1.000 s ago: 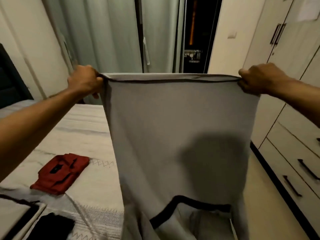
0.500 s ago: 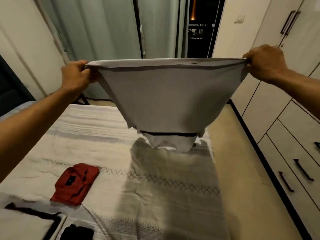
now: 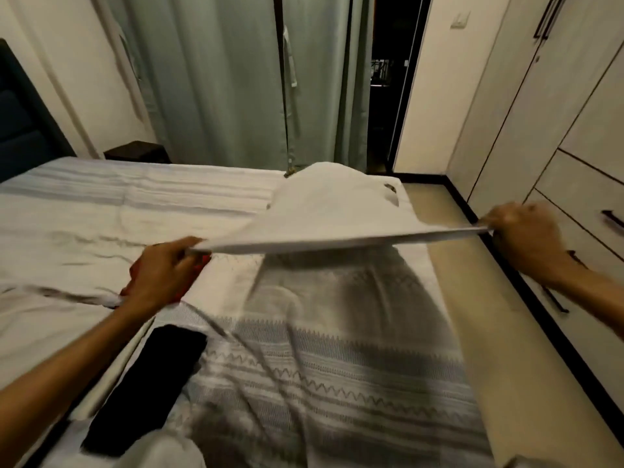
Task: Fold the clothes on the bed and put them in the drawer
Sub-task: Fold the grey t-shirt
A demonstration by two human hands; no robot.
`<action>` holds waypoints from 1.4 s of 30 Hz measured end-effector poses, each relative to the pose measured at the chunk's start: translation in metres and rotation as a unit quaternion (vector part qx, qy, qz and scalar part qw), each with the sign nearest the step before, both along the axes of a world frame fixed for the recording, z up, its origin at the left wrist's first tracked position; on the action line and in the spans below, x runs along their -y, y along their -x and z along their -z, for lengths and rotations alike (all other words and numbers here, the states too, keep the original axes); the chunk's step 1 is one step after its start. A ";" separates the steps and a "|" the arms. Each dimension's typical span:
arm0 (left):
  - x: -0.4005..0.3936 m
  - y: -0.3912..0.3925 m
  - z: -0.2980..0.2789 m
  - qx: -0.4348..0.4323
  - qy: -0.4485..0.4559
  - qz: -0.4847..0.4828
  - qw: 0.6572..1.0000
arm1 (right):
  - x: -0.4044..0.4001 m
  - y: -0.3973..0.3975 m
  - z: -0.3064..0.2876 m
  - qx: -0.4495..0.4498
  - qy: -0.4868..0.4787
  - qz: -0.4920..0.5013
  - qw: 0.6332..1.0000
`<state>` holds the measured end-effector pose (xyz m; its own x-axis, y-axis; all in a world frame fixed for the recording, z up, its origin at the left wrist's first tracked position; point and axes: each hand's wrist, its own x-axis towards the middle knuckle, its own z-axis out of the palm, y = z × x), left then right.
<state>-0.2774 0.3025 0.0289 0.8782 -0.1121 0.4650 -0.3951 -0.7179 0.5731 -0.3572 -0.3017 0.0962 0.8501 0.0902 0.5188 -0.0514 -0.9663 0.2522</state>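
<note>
Your left hand (image 3: 162, 275) sits at centre left of the frame, fingers curled and pinching one corner of the white garment (image 3: 337, 214); your right hand (image 3: 526, 238) sits at the right edge, blurred, fingers curled round the opposite corner; both hands are clenched on the cloth, with the edge between them pulled taut. That held edge runs left to right across the middle of the frame, rising slightly toward the right; the rest of the garment stretches away from you toward the top of the frame, billowed above the bed (image 3: 101, 211). Beneath your left hand a red item (image 3: 135, 275) peeks out; a black folded garment (image 3: 152, 390) lies on the bed at lower left; drawers (image 3: 584, 197) line the right side of the frame.
</note>
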 end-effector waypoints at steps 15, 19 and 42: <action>-0.040 0.153 0.192 -0.272 -0.592 0.183 0.737 | -0.048 0.177 0.241 -0.430 0.115 -0.012 0.896; -0.041 0.171 0.191 -0.246 -0.614 0.170 0.730 | -0.050 0.185 0.229 -0.488 0.099 0.002 0.867; 0.023 0.157 0.113 -0.313 -0.535 0.262 0.740 | -0.063 0.201 0.200 -0.532 -0.040 0.134 0.835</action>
<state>-0.4343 0.2800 -0.0836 0.5902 -0.5233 -0.6147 -0.6770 -0.7356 -0.0239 -0.5587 -0.2391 -0.1034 0.8174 -0.1767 -0.5483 -0.0566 -0.9718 0.2288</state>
